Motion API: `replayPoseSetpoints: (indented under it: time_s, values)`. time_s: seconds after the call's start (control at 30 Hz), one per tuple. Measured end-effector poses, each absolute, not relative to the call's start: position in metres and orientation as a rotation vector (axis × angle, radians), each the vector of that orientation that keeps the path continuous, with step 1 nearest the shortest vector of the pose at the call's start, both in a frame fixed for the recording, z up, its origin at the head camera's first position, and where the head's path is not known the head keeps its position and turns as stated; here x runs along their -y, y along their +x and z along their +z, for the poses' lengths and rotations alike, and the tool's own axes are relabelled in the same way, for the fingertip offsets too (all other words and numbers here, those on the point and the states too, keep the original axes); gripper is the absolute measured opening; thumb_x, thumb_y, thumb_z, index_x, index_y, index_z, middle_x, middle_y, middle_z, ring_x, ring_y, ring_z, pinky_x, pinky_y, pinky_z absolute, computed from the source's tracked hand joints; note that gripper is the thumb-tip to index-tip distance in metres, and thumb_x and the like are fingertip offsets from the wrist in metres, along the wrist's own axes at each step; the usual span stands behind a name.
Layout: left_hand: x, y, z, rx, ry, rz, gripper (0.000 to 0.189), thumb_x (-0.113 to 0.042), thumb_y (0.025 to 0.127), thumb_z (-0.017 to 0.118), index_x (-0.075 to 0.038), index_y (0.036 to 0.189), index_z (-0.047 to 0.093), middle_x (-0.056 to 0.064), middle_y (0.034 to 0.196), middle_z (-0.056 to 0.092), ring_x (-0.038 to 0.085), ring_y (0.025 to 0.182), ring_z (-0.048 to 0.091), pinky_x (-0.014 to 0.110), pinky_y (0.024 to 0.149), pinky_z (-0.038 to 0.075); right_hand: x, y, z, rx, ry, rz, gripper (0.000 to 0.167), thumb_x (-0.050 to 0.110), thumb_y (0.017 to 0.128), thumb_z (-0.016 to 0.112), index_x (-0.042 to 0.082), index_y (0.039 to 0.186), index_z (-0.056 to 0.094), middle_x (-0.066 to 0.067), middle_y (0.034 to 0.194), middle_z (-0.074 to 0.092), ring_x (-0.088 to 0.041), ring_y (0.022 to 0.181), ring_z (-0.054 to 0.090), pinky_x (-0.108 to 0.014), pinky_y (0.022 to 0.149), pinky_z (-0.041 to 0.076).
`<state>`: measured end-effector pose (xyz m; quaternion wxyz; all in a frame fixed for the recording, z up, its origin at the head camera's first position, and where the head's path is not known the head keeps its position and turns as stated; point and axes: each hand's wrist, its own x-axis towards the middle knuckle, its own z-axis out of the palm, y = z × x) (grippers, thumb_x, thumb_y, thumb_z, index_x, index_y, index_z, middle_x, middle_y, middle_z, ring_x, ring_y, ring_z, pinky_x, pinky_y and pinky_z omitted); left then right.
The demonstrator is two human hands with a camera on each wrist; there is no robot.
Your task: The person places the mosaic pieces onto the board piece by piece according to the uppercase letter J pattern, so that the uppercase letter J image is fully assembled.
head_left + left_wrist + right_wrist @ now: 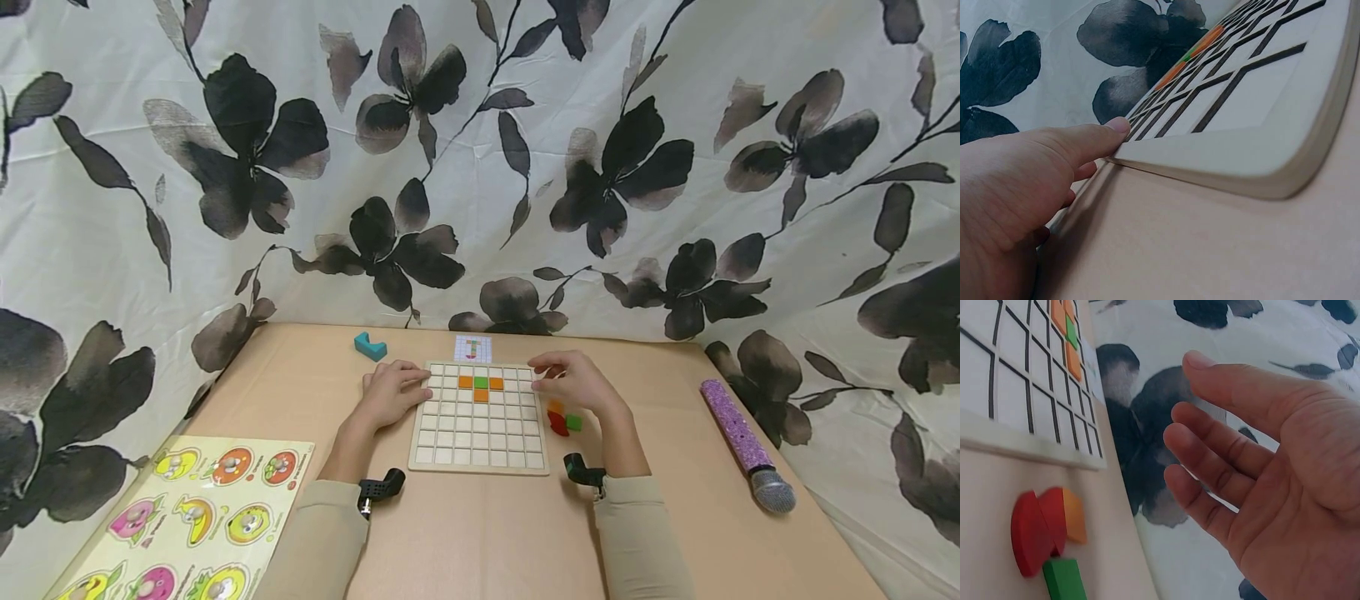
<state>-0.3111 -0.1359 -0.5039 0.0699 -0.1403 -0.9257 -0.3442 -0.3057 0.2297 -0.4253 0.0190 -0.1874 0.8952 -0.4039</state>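
A pale wooden grid board (480, 433) lies flat on the table. Set in it are a green square (481, 382) between two orange squares, plus an orange square (481, 396) below the green one. My left hand (393, 393) rests at the board's left edge, its straight thumb (1094, 140) touching the rim; its other fingers are partly hidden. Beside the upper right edge, my right hand (573, 379) hovers with loosely bent fingers, holding nothing. Near it lie red curved pieces (1030, 534), an orange piece (1074, 515) and a green block (1064, 579).
A small pattern card (473, 348) lies behind the board, with a teal block (371, 346) to its left. At the near left is a fruit picture board (217, 500). A glittery purple microphone (738, 433) lies far right. Floral cloth (480, 167) hangs behind the table.
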Motion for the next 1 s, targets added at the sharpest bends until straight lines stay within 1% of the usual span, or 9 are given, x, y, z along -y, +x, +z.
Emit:
replayPoseSetpoints:
  time_s: [0.07,0.23,0.4,0.53,0.7,0.77,0.87,1.0]
  values:
    - [0.136,-0.311,-0.504,2.788,-0.419,-1.039,0.043,-0.036,0.096,0.075,-0.017,0.134,0.072,0.008,0.140,0.062,0.030,0.123,0.047,0.054,0.097,0.025,-0.235,-0.307,-0.427,-2.771,-0.582,-1.252,0.036,0.013,0.090,0.081,0.011,0.125,0.075,-0.018,0.123,0.073,-0.025,0.100,0.066,-0.036,0.087,0.053]
    - [0.136,-0.311,-0.504,2.788,-0.414,-1.046,0.043,-0.036,0.096,0.076,-0.017,0.134,0.072,0.007,0.140,0.063,0.030,0.122,0.047,0.054,0.097,0.025,-0.247,-0.307,-0.428,-2.746,-0.541,-1.275,0.040,0.010,0.089,0.081,0.005,0.128,0.073,-0.020,0.122,0.072,-0.026,0.099,0.064,-0.033,0.086,0.053]
    - [0.136,-0.312,-0.504,2.784,-0.415,-1.046,0.043,-0.035,0.096,0.076,-0.018,0.134,0.072,0.007,0.140,0.063,0.030,0.123,0.048,0.054,0.097,0.025,-0.258,-0.306,-0.431,-2.719,-0.534,-1.308,0.039,0.007,0.089,0.080,0.002,0.127,0.072,-0.025,0.122,0.071,-0.027,0.098,0.064,-0.032,0.084,0.053]
    - [0.136,-0.311,-0.504,2.783,-0.414,-1.048,0.042,-0.035,0.095,0.076,-0.018,0.134,0.072,0.007,0.140,0.063,0.030,0.123,0.048,0.054,0.097,0.025,-0.266,-0.306,-0.434,-2.697,-0.539,-1.324,0.038,0.006,0.090,0.079,-0.002,0.127,0.071,-0.025,0.121,0.071,-0.028,0.100,0.065,-0.029,0.082,0.053]
    - [0.135,-0.311,-0.504,2.781,-0.422,-1.048,0.042,-0.035,0.095,0.076,-0.018,0.134,0.072,0.007,0.140,0.063,0.030,0.123,0.048,0.054,0.097,0.025,-0.272,-0.307,-0.439,-2.667,-0.501,-1.316,0.036,0.005,0.090,0.079,-0.003,0.125,0.072,-0.026,0.119,0.071,-0.029,0.101,0.064,-0.026,0.081,0.053]
    - [0.135,-0.311,-0.504,2.779,-0.424,-1.049,0.042,-0.035,0.095,0.076,-0.017,0.134,0.073,0.007,0.139,0.063,0.030,0.123,0.048,0.054,0.097,0.025,-0.275,-0.307,-0.440,-2.655,-0.484,-1.305,0.036,0.005,0.090,0.078,-0.004,0.125,0.072,-0.026,0.118,0.071,-0.029,0.100,0.063,-0.026,0.081,0.052]
    - [0.135,-0.311,-0.503,2.779,-0.424,-1.049,0.042,-0.034,0.095,0.076,-0.017,0.133,0.073,0.007,0.140,0.063,0.031,0.124,0.047,0.054,0.097,0.025,-0.279,-0.305,-0.440,-2.646,-0.464,-1.273,0.035,0.006,0.091,0.078,-0.004,0.124,0.072,-0.022,0.111,0.072,-0.028,0.096,0.062,-0.029,0.081,0.051]
    - [0.136,-0.311,-0.504,2.780,-0.421,-1.054,0.041,-0.035,0.096,0.076,-0.018,0.133,0.073,0.008,0.140,0.063,0.031,0.125,0.047,0.054,0.097,0.024,-0.284,-0.304,-0.442,-2.637,-0.405,-1.238,0.034,0.008,0.090,0.080,-0.001,0.122,0.074,-0.016,0.107,0.073,-0.026,0.094,0.062,-0.034,0.085,0.051]
